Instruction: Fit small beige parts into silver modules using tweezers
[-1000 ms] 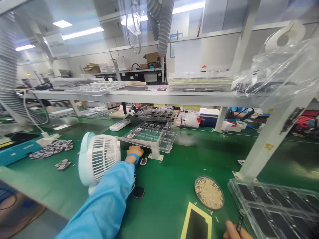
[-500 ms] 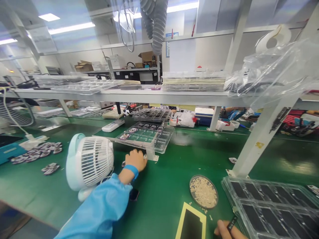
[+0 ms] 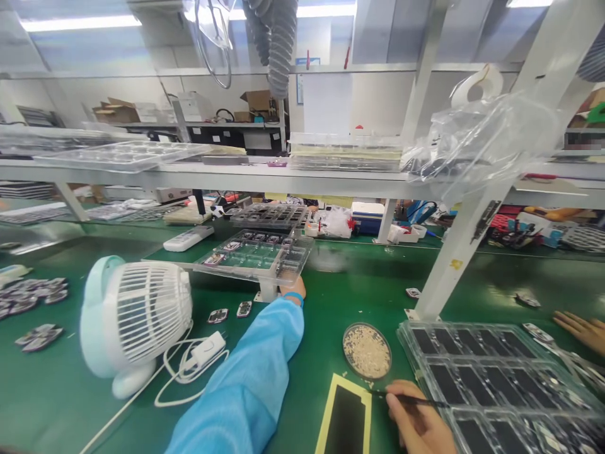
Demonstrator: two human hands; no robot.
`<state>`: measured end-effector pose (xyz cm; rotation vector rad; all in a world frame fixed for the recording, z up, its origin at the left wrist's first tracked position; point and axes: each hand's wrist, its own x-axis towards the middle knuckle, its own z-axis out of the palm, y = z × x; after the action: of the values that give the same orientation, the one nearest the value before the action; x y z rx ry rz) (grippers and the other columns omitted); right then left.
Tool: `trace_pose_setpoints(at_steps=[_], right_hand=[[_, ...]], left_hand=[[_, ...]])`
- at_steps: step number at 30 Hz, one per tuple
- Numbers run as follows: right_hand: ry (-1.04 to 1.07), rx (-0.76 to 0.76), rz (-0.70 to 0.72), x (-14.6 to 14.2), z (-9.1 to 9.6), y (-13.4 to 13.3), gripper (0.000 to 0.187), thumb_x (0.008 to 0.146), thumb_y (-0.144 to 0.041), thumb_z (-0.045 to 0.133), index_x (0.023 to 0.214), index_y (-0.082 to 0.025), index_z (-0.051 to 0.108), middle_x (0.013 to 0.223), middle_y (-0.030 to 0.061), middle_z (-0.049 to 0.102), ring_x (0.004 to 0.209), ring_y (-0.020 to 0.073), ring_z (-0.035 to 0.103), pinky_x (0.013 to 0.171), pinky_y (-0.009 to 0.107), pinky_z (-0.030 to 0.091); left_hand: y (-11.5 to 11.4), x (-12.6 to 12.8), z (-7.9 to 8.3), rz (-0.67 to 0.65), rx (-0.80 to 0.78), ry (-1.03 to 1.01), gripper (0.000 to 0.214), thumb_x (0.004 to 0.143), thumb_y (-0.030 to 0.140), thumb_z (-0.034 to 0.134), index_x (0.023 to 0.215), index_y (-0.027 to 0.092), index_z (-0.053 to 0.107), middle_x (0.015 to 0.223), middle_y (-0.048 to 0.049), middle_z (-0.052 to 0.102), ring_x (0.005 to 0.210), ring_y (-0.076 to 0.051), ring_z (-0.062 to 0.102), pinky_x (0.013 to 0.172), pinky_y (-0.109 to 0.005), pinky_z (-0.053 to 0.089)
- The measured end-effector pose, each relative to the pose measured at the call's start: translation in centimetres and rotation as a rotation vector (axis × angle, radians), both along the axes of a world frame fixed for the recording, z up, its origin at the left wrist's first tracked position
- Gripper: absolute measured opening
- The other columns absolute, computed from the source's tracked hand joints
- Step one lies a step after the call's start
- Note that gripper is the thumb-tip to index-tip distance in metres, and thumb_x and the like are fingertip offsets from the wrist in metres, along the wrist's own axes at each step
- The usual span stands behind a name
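The slim black tweezer-like tool (image 3: 416,400) was held in the R hand (image 3: 423,421) above the green bench (image 3: 321,321), tip at the upper R corner of the yellow-bordered black rectangular panel (image 3: 347,419); tip contact could not be confirmed. R-hand fingers were closed in a pinch on the shaft, prob. for fine control. The tool's rear end extended over the clear plastic tray w/ black rectangular inserts (image 3: 410,343), which was cut off at the bottom edge, as was the panel. Just beyond the panel sat the shallow round dish of beige bits (image 3: 345,354), prob. placed for short reach; bits too small to ID. The L hand (image 3: 292,284) was extended fwd, mostly hidden beneath the clear compartmented plastic tray (image 3: 231,272); finger spread & any held item could not be determined. That tray overhung a white bracket foot (image 3: 268,291), poss. its support. Farther L stood the white-and-mint fan (image 3: 142,309), w/ cable coiled alongside. At far R, another person's hand (image 3: 583,331) was partly out of view.
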<state>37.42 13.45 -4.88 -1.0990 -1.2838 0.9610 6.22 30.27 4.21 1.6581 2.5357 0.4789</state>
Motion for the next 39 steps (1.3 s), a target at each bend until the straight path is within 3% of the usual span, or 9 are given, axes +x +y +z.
trace_pose_setpoints(at_steps=[5,9,13,16,20,28,33,36,39], right_hand=[[0.057,-0.148,0.207,0.3,0.3,-0.5,0.037,0.088,-0.055,0.076,0.099,-0.019,0.073,0.098,0.0096,0.070,0.076,0.0225,0.067,0.055,0.023,0.055],[0.069,-0.161,0.299,-0.1,0.4,-0.7,0.034,0.093,-0.051,0.074,0.101,-0.018,0.069,0.094,0.0083,0.070,0.079,0.0215,0.068,0.071,0.026,0.059],[-0.002,-0.124,0.267,0.0,0.3,-0.2,0.032,0.098,-0.049,0.068,0.104,-0.019,0.065,0.099,0.0076,0.069,0.086,0.0218,0.068,0.081,0.028,0.057],[-0.084,-0.128,0.220,-0.1,0.6,0.1,0.032,0.099,-0.051,0.067,0.104,-0.019,0.064,0.095,0.0045,0.069,0.084,0.0194,0.067,0.079,0.025,0.054],[-0.128,-0.125,0.206,-0.4,1.2,0.0,0.030,0.100,-0.050,0.064,0.102,-0.020,0.064,0.092,0.0023,0.068,0.083,0.0181,0.066,0.078,0.025,0.051],[-0.086,-0.100,0.211,-0.2,1.3,-0.4,0.022,0.102,-0.043,0.064,0.101,-0.021,0.064,0.092,0.0025,0.067,0.084,0.0188,0.066,0.079,0.027,0.052],[0.054,0.055,0.227,-0.5,2.5,-0.6,0.007,0.105,-0.030,0.062,0.101,-0.023,0.063,0.099,0.0027,0.066,0.089,0.0183,0.066,0.083,0.028,0.053],[-0.015,0.178,0.230,-0.9,3.6,-0.6,0.005,0.104,-0.022,0.060,0.104,-0.025,0.065,0.102,0.0036,0.067,0.100,0.0216,0.065,0.091,0.033,0.052],[-0.095,0.246,0.253,-1.2,4.1,-0.5,0.011,0.103,-0.017,0.059,0.104,-0.025,0.066,0.102,0.0044,0.067,0.100,0.0228,0.065,0.090,0.036,0.052]], left_hand=[[-2.1,2.2,-0.6,-0.097,0.005,-0.134,0.035,0.092,0.016,0.068,0.125,0.012,0.059,0.135,-0.0133,0.055,0.121,-0.031,0.057,0.103,-0.053,0.048],[-7.8,4.7,-1.2,-0.351,-0.019,-0.375,0.050,0.078,0.001,0.069,0.125,0.011,0.056,0.125,-0.0139,0.059,0.110,-0.025,0.062,0.101,-0.037,0.048],[-14.1,6.8,-2.7,-0.591,-0.150,-0.676,0.053,0.073,-0.001,0.064,0.120,0.019,0.051,0.093,0.0008,0.068,0.079,-0.016,0.068,0.064,-0.021,0.051],[-16.4,7.8,-4.1,-0.696,-0.207,-0.841,0.052,0.072,0.000,0.061,0.119,0.022,0.053,0.085,0.0043,0.066,0.071,-0.013,0.063,0.056,-0.019,0.043],[-17.1,8.2,-5.1,-0.723,-0.148,-0.817,0.053,0.072,0.004,0.056,0.120,0.026,0.060,0.082,0.0043,0.065,0.069,-0.014,0.057,0.061,-0.022,0.040],[-17.1,8.3,-5.4,-0.670,-0.184,-0.808,0.053,0.076,0.011,0.059,0.126,0.027,0.060,0.080,0.0030,0.065,0.068,-0.016,0.056,0.059,-0.024,0.037],[-16.9,8.8,-5.0,-0.609,-0.157,-0.955,0.036,0.081,0.023,0.066,0.117,0.025,0.064,0.085,0.0005,0.068,0.076,-0.018,0.061,0.068,-0.026,0.045],[-16.9,9.0,-5.3,-0.578,-0.138,-1.087,0.022,0.090,0.033,0.059,0.108,0.021,0.065,0.082,-0.0014,0.068,0.075,-0.019,0.064,0.066,-0.026,0.047],[-17.0,8.9,-6.1,-0.580,-0.159,-1.138,0.024,0.096,0.033,0.051,0.111,0.021,0.064,0.079,-0.0013,0.068,0.068,-0.017,0.063,0.059,-0.025,0.045]])
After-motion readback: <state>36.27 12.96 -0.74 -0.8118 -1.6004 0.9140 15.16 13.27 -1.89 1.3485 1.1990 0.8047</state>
